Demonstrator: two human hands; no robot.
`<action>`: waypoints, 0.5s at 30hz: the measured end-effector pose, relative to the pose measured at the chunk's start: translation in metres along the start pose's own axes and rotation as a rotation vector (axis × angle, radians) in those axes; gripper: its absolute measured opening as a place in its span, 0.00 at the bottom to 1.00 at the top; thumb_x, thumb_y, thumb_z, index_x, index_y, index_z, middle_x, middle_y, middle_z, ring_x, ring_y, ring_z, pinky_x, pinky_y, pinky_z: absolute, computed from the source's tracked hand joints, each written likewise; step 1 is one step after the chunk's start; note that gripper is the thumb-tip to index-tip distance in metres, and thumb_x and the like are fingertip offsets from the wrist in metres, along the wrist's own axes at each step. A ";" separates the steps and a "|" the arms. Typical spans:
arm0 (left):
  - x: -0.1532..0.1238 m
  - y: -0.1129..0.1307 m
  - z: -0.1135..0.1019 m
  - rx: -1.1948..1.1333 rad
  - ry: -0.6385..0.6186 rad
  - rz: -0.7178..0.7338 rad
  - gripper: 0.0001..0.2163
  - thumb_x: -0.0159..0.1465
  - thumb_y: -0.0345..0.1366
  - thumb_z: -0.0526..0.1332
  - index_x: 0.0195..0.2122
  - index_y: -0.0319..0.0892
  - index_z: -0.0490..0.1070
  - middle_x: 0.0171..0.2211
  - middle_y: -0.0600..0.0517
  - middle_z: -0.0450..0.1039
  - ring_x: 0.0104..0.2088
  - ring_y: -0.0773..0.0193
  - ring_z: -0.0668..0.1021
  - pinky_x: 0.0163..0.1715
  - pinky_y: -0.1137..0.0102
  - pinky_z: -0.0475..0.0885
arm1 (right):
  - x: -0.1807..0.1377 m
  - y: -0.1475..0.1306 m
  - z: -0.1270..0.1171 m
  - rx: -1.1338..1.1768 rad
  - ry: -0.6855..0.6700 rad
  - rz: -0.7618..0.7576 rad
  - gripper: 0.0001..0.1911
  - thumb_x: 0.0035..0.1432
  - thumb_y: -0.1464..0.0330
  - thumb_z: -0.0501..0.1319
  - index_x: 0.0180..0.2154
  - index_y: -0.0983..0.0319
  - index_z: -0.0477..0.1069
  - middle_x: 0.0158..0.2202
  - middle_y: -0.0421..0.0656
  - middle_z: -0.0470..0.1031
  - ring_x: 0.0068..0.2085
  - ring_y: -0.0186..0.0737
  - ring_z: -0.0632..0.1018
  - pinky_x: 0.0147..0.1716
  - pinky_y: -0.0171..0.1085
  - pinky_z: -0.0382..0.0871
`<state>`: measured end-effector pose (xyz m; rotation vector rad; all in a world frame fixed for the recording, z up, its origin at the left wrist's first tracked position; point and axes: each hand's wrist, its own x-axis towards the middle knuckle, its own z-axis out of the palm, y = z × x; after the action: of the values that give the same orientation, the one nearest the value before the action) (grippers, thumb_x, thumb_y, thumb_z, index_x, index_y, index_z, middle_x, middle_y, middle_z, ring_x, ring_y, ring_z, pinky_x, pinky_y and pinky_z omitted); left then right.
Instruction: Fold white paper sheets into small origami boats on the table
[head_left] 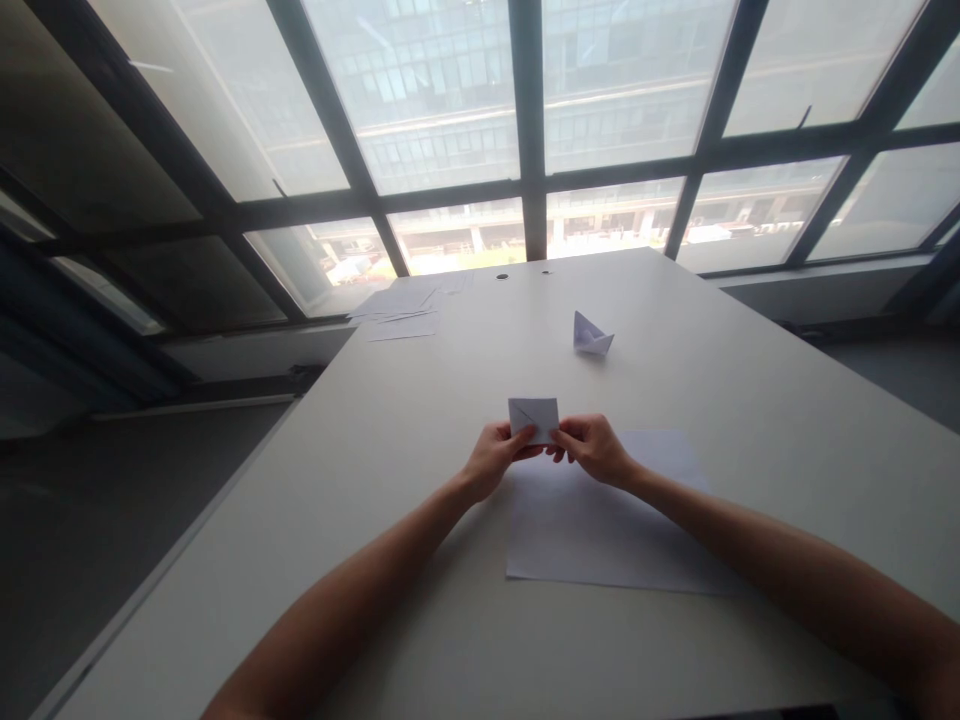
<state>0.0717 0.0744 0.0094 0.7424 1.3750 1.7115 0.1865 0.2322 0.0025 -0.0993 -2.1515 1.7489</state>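
Note:
Between my two hands is a small folded paper (534, 412), roughly square, with a slanting fold line across its face. My left hand (496, 456) pinches its lower left part, thumb on the front. At the lower right corner, my right hand (595, 447) grips it with thumb and fingers. Both hands hold it above the table, over the far edge of a flat white sheet (600, 530). Beyond them a folded paper boat (592, 335) stands on the table.
The white table (360, 500) stretches toward large framed windows (450, 90). Several loose paper sheets (397, 302) lie at its far left corner. Two small round holes show near the far edge. Grey floor (75, 530) lies past the left edge.

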 end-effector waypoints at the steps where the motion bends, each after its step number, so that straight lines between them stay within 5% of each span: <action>1: 0.001 -0.002 0.000 -0.004 0.033 0.008 0.18 0.59 0.45 0.68 0.40 0.32 0.78 0.37 0.40 0.79 0.38 0.55 0.80 0.48 0.57 0.72 | 0.000 0.001 0.001 0.017 -0.006 0.014 0.18 0.60 0.58 0.62 0.28 0.65 0.77 0.24 0.46 0.79 0.23 0.36 0.78 0.21 0.31 0.67; 9: 0.004 -0.003 -0.002 -0.212 0.225 0.005 0.16 0.57 0.41 0.71 0.40 0.32 0.79 0.43 0.40 0.79 0.42 0.56 0.79 0.51 0.61 0.71 | 0.001 0.006 -0.001 0.121 -0.079 0.084 0.17 0.57 0.57 0.65 0.34 0.66 0.78 0.30 0.48 0.81 0.28 0.40 0.81 0.22 0.33 0.70; 15: 0.002 -0.002 0.001 -0.271 0.160 -0.049 0.15 0.55 0.40 0.72 0.38 0.32 0.79 0.40 0.41 0.79 0.40 0.57 0.80 0.51 0.61 0.70 | 0.000 0.001 0.000 -0.004 -0.061 0.018 0.19 0.61 0.56 0.61 0.30 0.65 0.79 0.25 0.45 0.79 0.25 0.35 0.77 0.22 0.31 0.66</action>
<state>0.0718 0.0772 0.0079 0.4254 1.2211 1.9024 0.1865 0.2320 0.0013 -0.0674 -2.2035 1.7797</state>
